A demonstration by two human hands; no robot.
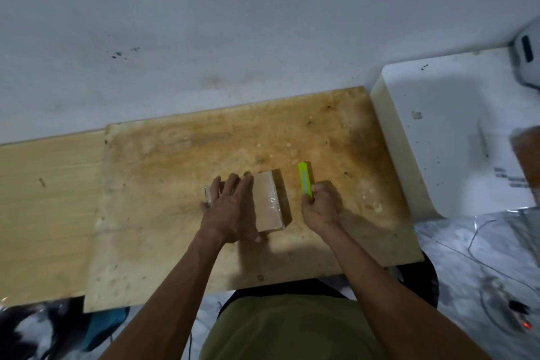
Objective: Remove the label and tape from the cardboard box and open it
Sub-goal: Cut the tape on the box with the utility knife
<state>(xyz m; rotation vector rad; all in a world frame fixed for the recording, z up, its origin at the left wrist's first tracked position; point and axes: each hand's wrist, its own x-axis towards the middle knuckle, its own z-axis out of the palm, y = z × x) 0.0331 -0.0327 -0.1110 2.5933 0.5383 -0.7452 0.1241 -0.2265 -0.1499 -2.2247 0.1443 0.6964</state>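
From the head camera, the small brown cardboard box [267, 202], wrapped in glossy clear tape, lies mid-board on the stained plywood board [163, 166], well clear of its edges; bare wood lies open on every side; the left hand [230, 209] lies flat on the box, fingers spread; the right hand [320, 207] curls round a neon-green utility knife [305, 181] just beside it, its blade seemingly retracted; a white plastic bin [391, 137] bounds the board's right edge.

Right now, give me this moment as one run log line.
left hand: flat on cardboard box | right hand: grips green utility knife | box: closed, tape on | surface: wooden board
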